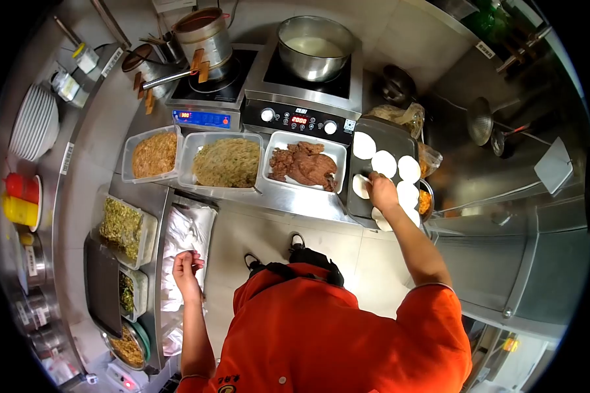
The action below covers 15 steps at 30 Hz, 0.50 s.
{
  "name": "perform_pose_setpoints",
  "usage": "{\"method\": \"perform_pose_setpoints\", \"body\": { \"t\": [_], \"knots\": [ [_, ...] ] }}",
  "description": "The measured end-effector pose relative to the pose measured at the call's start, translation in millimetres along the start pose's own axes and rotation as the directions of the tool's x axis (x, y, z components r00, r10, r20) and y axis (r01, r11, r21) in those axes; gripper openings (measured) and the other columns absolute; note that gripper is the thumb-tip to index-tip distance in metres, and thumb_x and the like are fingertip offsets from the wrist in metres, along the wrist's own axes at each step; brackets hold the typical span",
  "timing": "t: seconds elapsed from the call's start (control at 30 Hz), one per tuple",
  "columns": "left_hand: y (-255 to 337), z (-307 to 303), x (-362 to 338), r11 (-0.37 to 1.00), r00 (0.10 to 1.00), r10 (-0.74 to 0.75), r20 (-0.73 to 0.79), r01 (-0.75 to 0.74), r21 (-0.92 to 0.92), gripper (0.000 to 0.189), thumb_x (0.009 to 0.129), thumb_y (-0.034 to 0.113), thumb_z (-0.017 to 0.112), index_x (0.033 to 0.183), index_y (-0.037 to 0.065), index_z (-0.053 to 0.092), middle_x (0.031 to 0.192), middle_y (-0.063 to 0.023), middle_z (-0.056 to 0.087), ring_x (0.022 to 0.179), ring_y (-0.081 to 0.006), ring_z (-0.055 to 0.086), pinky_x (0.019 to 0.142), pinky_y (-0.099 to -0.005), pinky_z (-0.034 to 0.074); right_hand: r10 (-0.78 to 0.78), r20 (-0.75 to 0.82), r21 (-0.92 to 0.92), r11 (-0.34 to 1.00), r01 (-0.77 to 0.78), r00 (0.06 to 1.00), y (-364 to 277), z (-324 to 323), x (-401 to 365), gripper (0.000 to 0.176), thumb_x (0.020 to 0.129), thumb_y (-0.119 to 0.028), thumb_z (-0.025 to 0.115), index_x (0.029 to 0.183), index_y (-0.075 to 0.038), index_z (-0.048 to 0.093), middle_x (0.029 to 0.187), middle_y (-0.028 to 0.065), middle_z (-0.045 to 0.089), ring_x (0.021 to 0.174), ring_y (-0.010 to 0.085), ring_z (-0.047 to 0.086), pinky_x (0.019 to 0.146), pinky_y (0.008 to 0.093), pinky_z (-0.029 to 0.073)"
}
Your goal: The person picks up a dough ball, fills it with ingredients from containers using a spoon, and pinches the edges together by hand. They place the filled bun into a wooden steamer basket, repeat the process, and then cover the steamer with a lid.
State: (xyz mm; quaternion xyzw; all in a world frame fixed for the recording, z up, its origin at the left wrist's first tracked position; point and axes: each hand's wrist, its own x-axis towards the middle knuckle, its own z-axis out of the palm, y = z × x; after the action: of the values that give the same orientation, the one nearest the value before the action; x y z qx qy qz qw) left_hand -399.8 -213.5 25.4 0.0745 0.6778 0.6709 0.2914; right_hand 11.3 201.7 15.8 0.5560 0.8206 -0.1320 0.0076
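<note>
My right hand point(382, 191) reaches over the dark tray point(393, 126), its fingers closed on the edge of a white round wrapper point(361, 186). More white rounds point(383, 164) lie around it on the tray. My left hand point(187, 265) hangs near the white cloth point(177, 229) at the left counter, fingers curled together; whether anything is in them is too small to tell. Left of the tray stand a container of brown meat point(305, 165), a container of greenish filling point(227, 162) and one of orange-brown filling point(154, 155).
A steel pot point(314, 49) sits on an induction cooker, beside another cooker with stacked pots point(203, 39). Containers of chopped greens point(121, 229) line the left counter. Plates point(34, 124) stand on the left shelf. A ladle point(498, 141) hangs at the right.
</note>
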Motion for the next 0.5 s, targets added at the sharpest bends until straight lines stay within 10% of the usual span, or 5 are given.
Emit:
{"method": "perform_pose_setpoints", "body": {
  "t": [0.13,0.27,0.4,0.5],
  "knots": [
    [-2.1,15.7,-4.7,0.999,0.994,-0.05,0.098,0.05,0.008,0.016,0.104,0.02,0.059,0.102,0.004,0.063,0.09,-0.0062,0.068,0.073,-0.0114,0.063,0.069,-0.0249,0.05,-0.14,-0.177,-0.144,0.983,0.115,0.974,5.4,13.1,-4.9,0.026,0.087,-0.018,0.07,0.104,0.0,0.064,0.1,0.023,0.067,0.097,0.0408,0.066,0.086,0.0466,0.055],
    [-7.7,28.3,-10.8,0.996,0.988,-0.076,0.132,0.069,0.054,0.016,0.104,0.019,0.058,0.103,0.004,0.063,0.09,-0.0057,0.068,0.073,-0.0115,0.063,0.071,-0.0257,0.05,0.024,-0.107,0.283,0.959,0.007,0.994,-7.6,10.9,-9.9,0.023,0.087,-0.014,0.072,0.1,0.0,0.06,0.081,0.0161,0.07,0.073,0.0317,0.069,0.068,0.0436,0.054],
    [-8.9,50.7,-16.2,0.995,0.965,-0.102,0.243,0.095,0.04,0.015,0.103,0.015,0.059,0.107,0.001,0.063,0.094,-0.0087,0.07,0.077,-0.0142,0.066,0.073,-0.0274,0.052,0.362,-0.136,0.803,0.586,-0.112,0.922,-24.1,12.9,-9.0,0.03,0.091,-0.014,0.074,0.115,0.002,0.064,0.08,0.01,0.071,0.067,0.0138,0.064,0.06,0.0298,0.051],
    [-2.2,83.7,-21.6,0.988,0.898,-0.151,0.412,0.153,0.028,0.02,0.103,0.014,0.059,0.117,0.0,0.063,0.104,-0.0122,0.071,0.085,-0.0185,0.069,0.08,-0.0303,0.055,0.173,-0.122,0.929,0.365,0.051,0.977,-83.9,-9.9,-36.0,0.025,0.097,-0.012,0.068,0.116,0.004,0.063,0.098,0.0091,0.074,0.085,0.0115,0.067,0.076,0.0273,0.053]
  ]
}}
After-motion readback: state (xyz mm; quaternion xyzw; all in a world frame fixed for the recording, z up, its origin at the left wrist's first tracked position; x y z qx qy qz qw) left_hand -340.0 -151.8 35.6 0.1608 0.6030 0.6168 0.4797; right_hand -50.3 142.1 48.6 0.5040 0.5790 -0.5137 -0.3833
